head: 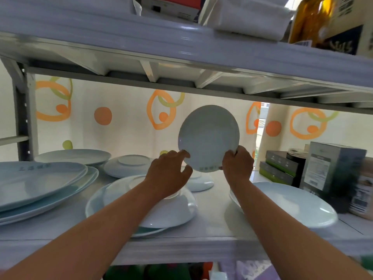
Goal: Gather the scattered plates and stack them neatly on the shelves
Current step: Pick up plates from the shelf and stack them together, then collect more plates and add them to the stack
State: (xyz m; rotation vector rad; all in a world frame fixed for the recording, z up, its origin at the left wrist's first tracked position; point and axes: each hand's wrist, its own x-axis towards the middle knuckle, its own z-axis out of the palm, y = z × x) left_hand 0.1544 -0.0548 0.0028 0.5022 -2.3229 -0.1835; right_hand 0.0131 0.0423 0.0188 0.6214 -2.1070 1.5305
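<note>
A small pale-blue plate stands nearly upright above the shelf, its face toward me. My right hand grips its lower right rim. My left hand touches the lower left rim with fingers spread. Under my left arm a white bowl lies upside down on a larger plate. A stack of big pale-blue plates fills the shelf's left end. A wide plate sits at the right. Further back lie an overturned plate, a flat plate and a small overturned dish.
The upper shelf hangs low overhead with boxes and a yellow bottle on it. Dark boxes and a jar and a grey carton crowd the right end. A curtain with orange circles hangs behind. A grey upright post stands at left.
</note>
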